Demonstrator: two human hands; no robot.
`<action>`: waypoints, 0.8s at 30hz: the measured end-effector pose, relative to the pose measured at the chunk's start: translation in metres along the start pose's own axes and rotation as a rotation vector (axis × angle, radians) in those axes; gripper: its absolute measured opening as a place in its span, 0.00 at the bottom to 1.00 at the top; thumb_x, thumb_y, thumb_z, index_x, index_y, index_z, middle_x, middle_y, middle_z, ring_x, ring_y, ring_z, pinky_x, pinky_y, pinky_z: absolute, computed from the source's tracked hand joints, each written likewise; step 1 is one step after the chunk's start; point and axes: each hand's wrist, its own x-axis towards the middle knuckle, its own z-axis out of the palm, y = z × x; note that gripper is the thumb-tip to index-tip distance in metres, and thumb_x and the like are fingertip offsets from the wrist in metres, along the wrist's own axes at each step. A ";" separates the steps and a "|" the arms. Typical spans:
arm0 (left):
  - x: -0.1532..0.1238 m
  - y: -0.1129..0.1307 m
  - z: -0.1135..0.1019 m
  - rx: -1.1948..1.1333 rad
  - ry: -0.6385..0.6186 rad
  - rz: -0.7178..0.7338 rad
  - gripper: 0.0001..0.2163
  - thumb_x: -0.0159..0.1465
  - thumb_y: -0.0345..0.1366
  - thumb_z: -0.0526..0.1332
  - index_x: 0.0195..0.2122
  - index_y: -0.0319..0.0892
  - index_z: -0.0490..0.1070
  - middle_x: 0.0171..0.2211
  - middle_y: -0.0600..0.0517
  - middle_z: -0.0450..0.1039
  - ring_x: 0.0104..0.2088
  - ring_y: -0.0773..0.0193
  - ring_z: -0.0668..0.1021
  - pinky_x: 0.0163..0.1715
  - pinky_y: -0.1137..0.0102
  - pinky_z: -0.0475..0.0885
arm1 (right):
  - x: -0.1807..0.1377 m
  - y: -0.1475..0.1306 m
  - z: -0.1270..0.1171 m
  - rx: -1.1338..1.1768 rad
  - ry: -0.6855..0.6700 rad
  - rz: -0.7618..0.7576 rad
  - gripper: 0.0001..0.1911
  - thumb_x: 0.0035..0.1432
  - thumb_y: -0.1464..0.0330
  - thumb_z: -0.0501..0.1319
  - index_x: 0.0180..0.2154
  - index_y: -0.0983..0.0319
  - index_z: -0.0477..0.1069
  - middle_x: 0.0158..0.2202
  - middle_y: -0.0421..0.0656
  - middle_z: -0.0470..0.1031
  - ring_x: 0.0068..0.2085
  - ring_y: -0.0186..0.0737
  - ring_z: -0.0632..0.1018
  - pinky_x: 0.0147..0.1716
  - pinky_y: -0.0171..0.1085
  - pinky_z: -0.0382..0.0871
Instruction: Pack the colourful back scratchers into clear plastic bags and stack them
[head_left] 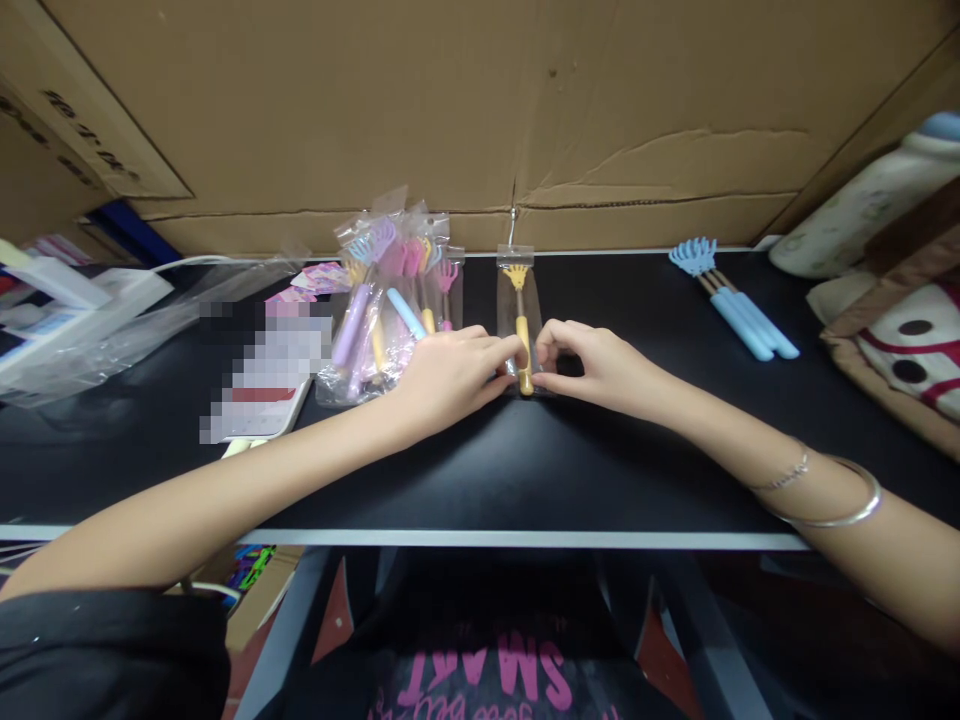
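A yellow back scratcher [523,338] lies inside a clear plastic bag [532,300] in the middle of the table, claw end away from me and handle end towards me. My left hand [469,368] is closed, pinching the bag's near left edge beside the handle. On the other side, my right hand [581,360] pinches the near right edge between thumb and curled fingers. Just left of my left hand is a pile of bagged back scratchers [375,300] in purple, pink, yellow and blue. Blue back scratchers [739,305] without bags lie together on the right.
A phone [274,385] and pink printed cards [326,278] lie left of the pile. Loose plastic film [187,310] covers a white object at far left. A bottle [862,205] and a brown bag [885,320] stand at right. A cardboard wall [420,110] closes off the back.
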 end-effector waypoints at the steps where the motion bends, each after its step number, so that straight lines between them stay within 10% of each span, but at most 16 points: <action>1: 0.000 0.000 0.000 0.015 0.000 0.004 0.05 0.67 0.39 0.61 0.42 0.47 0.73 0.33 0.56 0.78 0.37 0.63 0.78 0.27 0.71 0.60 | 0.000 -0.001 0.000 0.015 0.002 0.005 0.09 0.56 0.62 0.62 0.34 0.59 0.65 0.33 0.42 0.76 0.35 0.41 0.75 0.33 0.37 0.62; 24: -0.003 0.004 0.000 0.301 0.010 0.108 0.07 0.69 0.34 0.56 0.45 0.43 0.71 0.35 0.51 0.76 0.38 0.57 0.77 0.31 0.66 0.66 | -0.003 -0.007 0.006 -0.261 0.061 -0.014 0.04 0.60 0.67 0.57 0.37 0.58 0.69 0.33 0.42 0.74 0.36 0.40 0.75 0.33 0.35 0.63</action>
